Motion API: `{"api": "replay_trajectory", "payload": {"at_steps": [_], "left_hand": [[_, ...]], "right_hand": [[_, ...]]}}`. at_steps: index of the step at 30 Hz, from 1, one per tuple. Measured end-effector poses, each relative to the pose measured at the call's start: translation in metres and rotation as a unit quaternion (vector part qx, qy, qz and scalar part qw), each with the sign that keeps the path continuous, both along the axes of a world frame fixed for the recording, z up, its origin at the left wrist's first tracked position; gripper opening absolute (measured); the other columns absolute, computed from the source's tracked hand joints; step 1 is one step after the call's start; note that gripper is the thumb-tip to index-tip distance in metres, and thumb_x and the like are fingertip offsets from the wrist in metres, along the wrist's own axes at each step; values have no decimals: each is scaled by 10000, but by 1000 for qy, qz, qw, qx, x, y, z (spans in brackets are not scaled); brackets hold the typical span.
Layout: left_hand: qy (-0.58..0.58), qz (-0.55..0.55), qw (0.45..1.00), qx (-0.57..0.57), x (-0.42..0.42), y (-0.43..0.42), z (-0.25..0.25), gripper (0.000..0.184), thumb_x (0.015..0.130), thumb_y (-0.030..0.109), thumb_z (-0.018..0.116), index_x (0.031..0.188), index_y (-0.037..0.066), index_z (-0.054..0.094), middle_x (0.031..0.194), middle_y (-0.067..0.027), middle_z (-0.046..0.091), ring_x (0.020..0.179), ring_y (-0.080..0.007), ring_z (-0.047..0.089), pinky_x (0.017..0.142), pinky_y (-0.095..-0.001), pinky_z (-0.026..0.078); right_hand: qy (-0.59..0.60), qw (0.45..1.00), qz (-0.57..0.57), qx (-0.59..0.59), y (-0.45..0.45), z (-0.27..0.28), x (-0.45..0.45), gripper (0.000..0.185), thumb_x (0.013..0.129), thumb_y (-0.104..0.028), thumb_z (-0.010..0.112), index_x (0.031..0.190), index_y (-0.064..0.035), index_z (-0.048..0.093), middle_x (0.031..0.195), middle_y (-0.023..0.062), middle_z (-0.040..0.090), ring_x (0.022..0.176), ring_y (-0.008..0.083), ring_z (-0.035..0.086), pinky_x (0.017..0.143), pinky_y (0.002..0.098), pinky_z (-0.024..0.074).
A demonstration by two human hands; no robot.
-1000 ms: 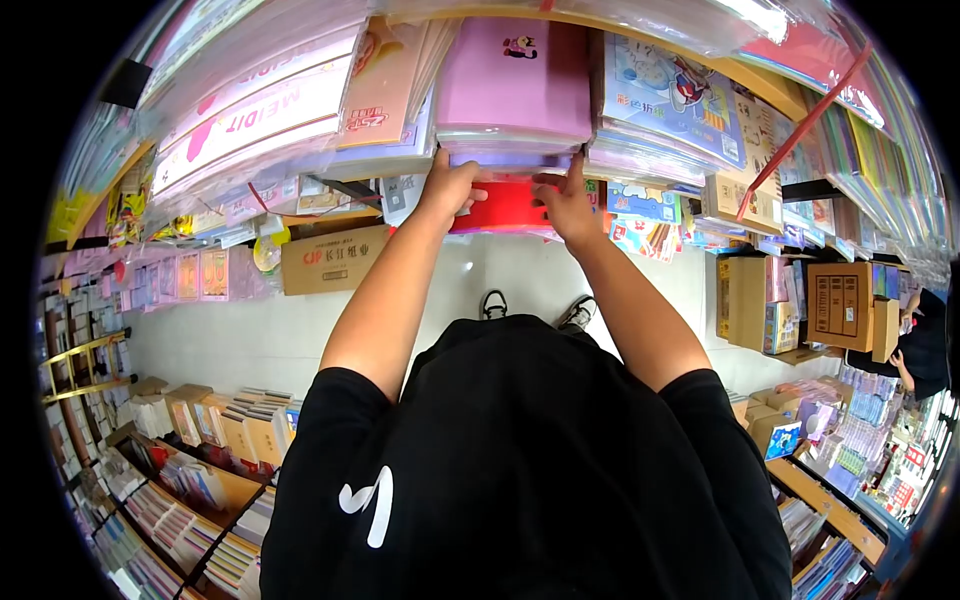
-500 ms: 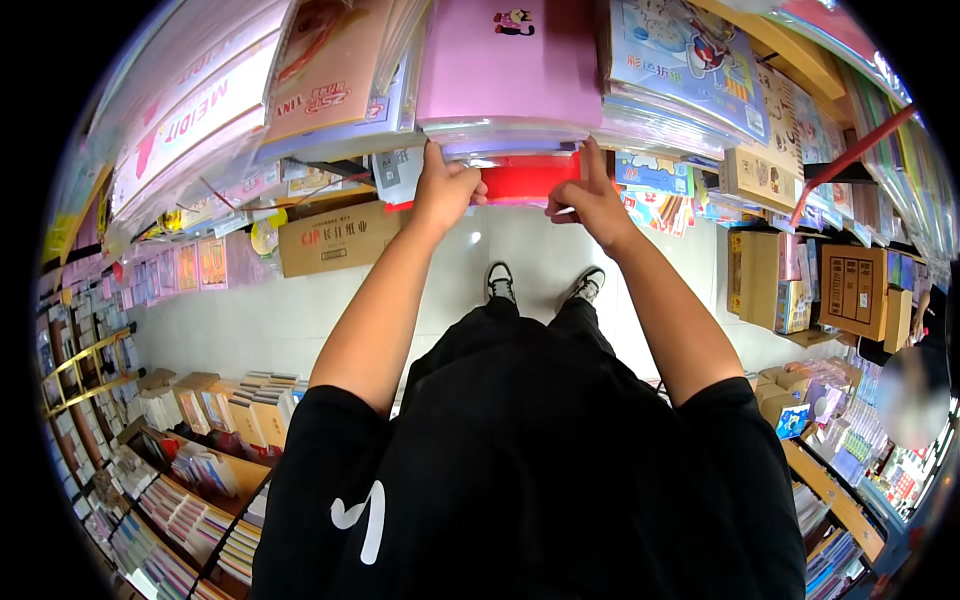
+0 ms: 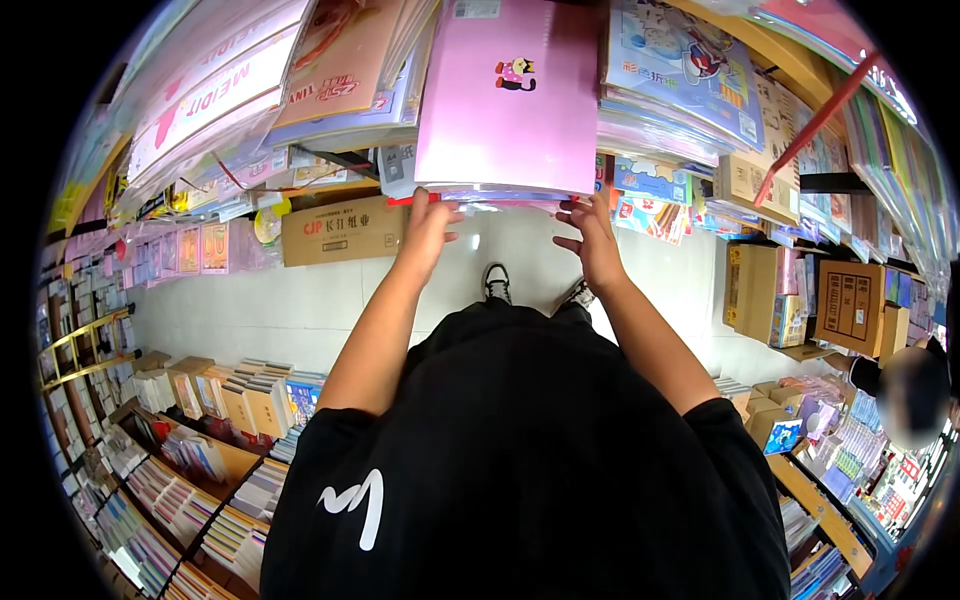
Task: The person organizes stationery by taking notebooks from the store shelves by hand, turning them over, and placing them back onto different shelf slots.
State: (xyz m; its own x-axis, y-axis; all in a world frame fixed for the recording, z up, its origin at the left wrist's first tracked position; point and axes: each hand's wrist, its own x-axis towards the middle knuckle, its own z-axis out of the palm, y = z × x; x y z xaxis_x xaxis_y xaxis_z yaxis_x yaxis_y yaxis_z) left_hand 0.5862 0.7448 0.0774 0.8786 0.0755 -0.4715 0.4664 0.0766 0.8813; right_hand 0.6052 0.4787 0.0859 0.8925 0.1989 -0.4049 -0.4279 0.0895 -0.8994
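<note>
A stack of flat pink-covered stationery [image 3: 510,130], with a small cartoon cat on its cover, juts out from the display in front of me. My left hand [image 3: 428,235] is at its near left corner, fingertips against the edge and the other fingers loosely spread. At the near right corner, my right hand [image 3: 592,240] has its fingertips on the edge in the same way. Parts of both hands' grip are hidden under the stack. Packs with a blue cover [image 3: 680,65] lie to its right, and an orange-covered pack [image 3: 340,60] to its left.
Below the display, a brown carton [image 3: 343,235] stands on the floor at left. More cardboard boxes [image 3: 850,305] are at right, near another person [image 3: 910,395]. Shelves of books [image 3: 190,500] are behind me on the left. A red strap [image 3: 815,130] crosses at upper right.
The pink stack has slid towards me, out past the neighbouring packs, with both hands moving back at its corners. The red item under it is now mostly covered.
</note>
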Motion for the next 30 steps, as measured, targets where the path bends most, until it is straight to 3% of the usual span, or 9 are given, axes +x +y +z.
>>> {"api": "replay_trajectory", "payload": {"at_steps": [3,6,12,14,19,22,24,27,30], "left_hand": [[57,90,994,-26,9,5,-6,588,858,392,440,1368,101,405,1308,-116,477,1239,-298,464,966,-512,399],[52,78,993,-75,23,17,-28,586,851,388,435,1363,102,412,1334,-104,457,1250,-308,451,980,-523,373],[50,98,964,-241,56,39,-27,614,908,503,433,1374,103,454,1319,-103,529,1265,-285,468,1041,-564,341],[31,105,962,-248,70,34,-12,645,933,558,444,1396,108,452,1326,-117,532,1288,-286,475,1062,-563,344],[-60,6,960,-275,95,23,3,558,967,479,533,1377,105,480,1235,-84,595,1120,-212,616,958,-385,524],[-120,-3,975,-188,92,10,16,542,975,458,529,1376,97,474,1238,-84,591,1123,-215,614,963,-391,520],[-44,37,975,-214,88,4,27,566,976,478,515,1385,92,457,1253,-89,579,1140,-211,602,965,-396,519],[-61,21,976,-207,80,0,34,584,979,499,494,1395,93,439,1277,-99,561,1167,-217,586,968,-405,517],[-17,27,983,-180,55,-6,35,692,982,634,347,1428,108,403,1303,-122,549,1204,-255,566,985,-427,509]], "right_hand": [[116,991,-49,39,-6,-20,15,761,949,-598,414,1511,-120,226,1475,200,345,1355,362,365,1030,562,401],[123,991,-35,34,-5,-22,39,849,926,-696,397,1532,-136,199,1511,202,307,1369,374,348,1082,579,320],[86,992,29,85,1,-10,93,743,981,-654,339,1508,-132,307,1435,91,453,1318,233,435,1100,432,333],[75,987,20,138,6,0,101,781,940,-682,426,1463,-101,409,1382,96,532,1285,244,470,1112,413,314],[80,983,24,163,13,-1,106,756,957,-676,388,1463,-114,392,1389,87,498,1284,235,471,1085,401,366],[89,984,-17,153,23,4,97,725,964,-664,381,1466,-141,374,1365,67,495,1268,222,483,1061,400,398],[98,983,-54,148,24,-2,91,722,964,-660,386,1467,-141,370,1360,61,499,1265,222,488,1060,398,399],[84,987,-43,130,19,-11,84,911,899,-777,356,1490,-83,351,1476,123,420,1356,253,407,1119,427,325],[20,994,-20,104,18,-3,59,944,889,-797,330,1504,-81,324,1491,137,398,1372,267,388,1120,430,324]]}}
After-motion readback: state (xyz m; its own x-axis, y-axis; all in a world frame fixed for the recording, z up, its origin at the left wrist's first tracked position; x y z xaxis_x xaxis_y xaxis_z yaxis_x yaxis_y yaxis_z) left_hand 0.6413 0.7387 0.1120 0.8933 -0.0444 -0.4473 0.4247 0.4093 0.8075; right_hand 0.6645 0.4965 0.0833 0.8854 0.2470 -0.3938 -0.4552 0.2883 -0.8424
